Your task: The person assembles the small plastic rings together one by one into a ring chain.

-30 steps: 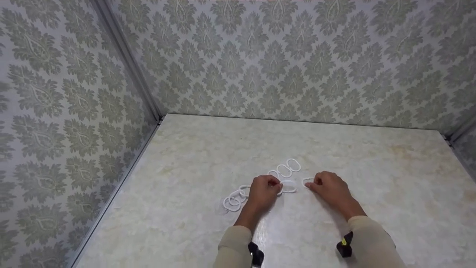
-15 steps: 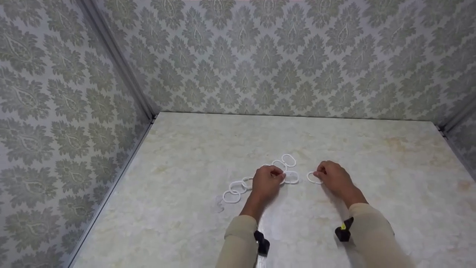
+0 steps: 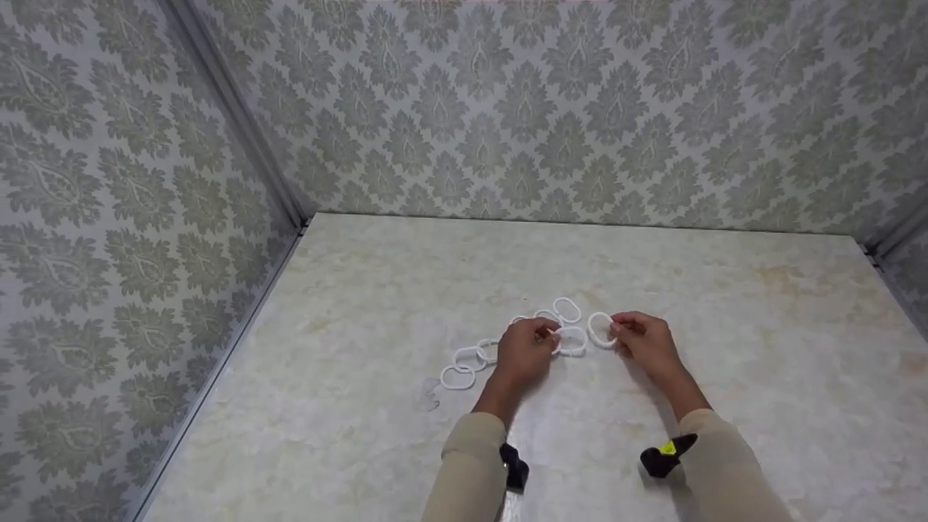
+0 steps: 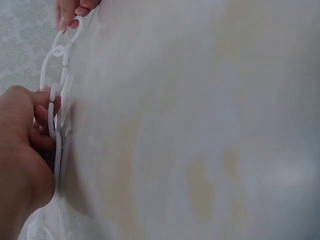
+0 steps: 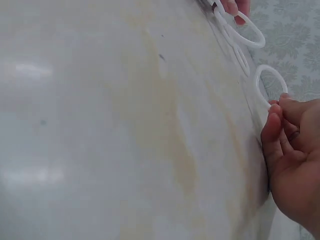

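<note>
White oval plastic chain links lie and hang around both hands. My left hand [image 3: 528, 351] pinches a chain of several joined links; the end link [image 3: 586, 339] sticks out to the right of the fingertips. On the other side, the chain's tail [image 3: 457, 388] trails leftward over the table. Between thumb and fingers, my right hand [image 3: 649, 344] holds a single link [image 5: 258, 82], tilted up close to the chain's end link. In the left wrist view, the right-hand link [image 4: 81, 29] overlaps the end link. The left hand hides part of the chain.
More white links [image 3: 580, 315] lie in a row just behind the left hand. A crumpled clear scrap [image 3: 429, 397] lies beside the chain's tail. The marbled table [image 3: 783, 348] meets patterned wall panels [image 3: 529, 109] at the back and left.
My right hand has turned its link upright and brought it leftward, nearer the chain's end link. The left hand keeps its pinch, with the end link now raised and tilted more.
</note>
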{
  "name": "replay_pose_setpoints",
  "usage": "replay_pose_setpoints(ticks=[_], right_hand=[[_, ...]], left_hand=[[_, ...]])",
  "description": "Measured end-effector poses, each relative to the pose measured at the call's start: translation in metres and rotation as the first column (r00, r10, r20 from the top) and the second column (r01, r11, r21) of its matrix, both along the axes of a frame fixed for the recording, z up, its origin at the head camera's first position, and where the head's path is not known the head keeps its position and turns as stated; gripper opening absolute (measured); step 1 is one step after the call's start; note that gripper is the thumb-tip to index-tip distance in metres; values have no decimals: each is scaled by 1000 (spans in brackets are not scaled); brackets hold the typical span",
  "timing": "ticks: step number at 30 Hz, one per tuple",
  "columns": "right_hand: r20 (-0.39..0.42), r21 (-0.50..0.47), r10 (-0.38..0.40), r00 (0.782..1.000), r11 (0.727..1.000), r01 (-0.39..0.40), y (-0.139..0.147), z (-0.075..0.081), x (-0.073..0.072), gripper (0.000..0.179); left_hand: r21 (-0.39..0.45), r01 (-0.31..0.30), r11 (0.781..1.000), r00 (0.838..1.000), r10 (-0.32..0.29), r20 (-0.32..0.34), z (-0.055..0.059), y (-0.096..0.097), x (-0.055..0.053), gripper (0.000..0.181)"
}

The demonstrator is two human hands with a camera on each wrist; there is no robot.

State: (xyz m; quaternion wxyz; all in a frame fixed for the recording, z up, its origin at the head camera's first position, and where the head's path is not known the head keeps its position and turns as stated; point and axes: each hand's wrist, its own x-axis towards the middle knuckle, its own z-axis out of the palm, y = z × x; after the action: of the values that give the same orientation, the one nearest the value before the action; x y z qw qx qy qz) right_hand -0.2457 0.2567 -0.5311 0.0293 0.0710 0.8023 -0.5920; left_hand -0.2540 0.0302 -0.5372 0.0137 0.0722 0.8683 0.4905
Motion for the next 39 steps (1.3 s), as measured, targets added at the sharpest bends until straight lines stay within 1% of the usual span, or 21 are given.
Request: replay_pose_setpoints(ticks=[4, 7, 9, 10, 12, 15, 16, 17, 20, 24, 29, 31, 36, 39], right_hand=[[23, -128, 54, 998, 991, -50, -7, 1, 2, 37], [54, -180, 99, 994, 980, -87, -11, 2, 3, 42], [87, -181, 114, 990, 979, -97, -12, 3, 3, 43], [99, -183, 114, 989, 979, -94, -13, 3, 3, 45], [121, -195, 100, 988, 978, -75, -13, 4, 3, 46], [140, -228, 72, 987, 973, -38, -14, 6, 2, 49], [145, -239, 63, 987, 971, -27, -14, 6, 3, 50], [147, -248, 59, 987, 969, -21, -15, 6, 3, 50], [153, -256, 55, 987, 967, -14, -18, 6, 4, 50], [145, -242, 46, 988, 970, -10, -23, 3, 5, 47], [124, -217, 33, 992, 976, -6, -28, 2, 6, 44], [118, -215, 31, 992, 977, -5, -29, 1, 6, 43], [110, -218, 44, 993, 976, -20, -29, -1, 7, 43], [111, -203, 50, 993, 979, -27, -28, 0, 7, 42]], left_hand=[[-2, -9, 1000, 1000, 9, -20, 0, -1, -2, 15], [17, -4, 1000, 1000, 5, -31, 0, -2, -2, 21], [58, 6, 998, 1000, -5, -24, 0, -2, -2, 23], [97, 15, 995, 1000, -15, -5, 0, -2, -2, 22], [192, 36, 981, 998, -44, 38, 0, -2, -2, 17], [327, 52, 944, 990, -91, 106, 0, -3, -2, 8], [354, 54, 934, 987, -104, 123, 0, -3, -2, 7], [366, 60, 929, 985, -114, 130, 0, -4, -2, 6], [367, 67, 928, 979, -131, 154, 0, -6, -1, 4], [341, 75, 937, 977, -138, 162, 0, -10, 0, 6], [287, 96, 953, 982, -138, 131, 4, -14, 0, 7], [284, 110, 952, 981, -150, 124, 4, -15, 0, 7], [303, 141, 943, 977, -182, 111, 2, -16, 2, 11], [316, 139, 938, 976, -184, 117, 3, -17, 2, 12]])
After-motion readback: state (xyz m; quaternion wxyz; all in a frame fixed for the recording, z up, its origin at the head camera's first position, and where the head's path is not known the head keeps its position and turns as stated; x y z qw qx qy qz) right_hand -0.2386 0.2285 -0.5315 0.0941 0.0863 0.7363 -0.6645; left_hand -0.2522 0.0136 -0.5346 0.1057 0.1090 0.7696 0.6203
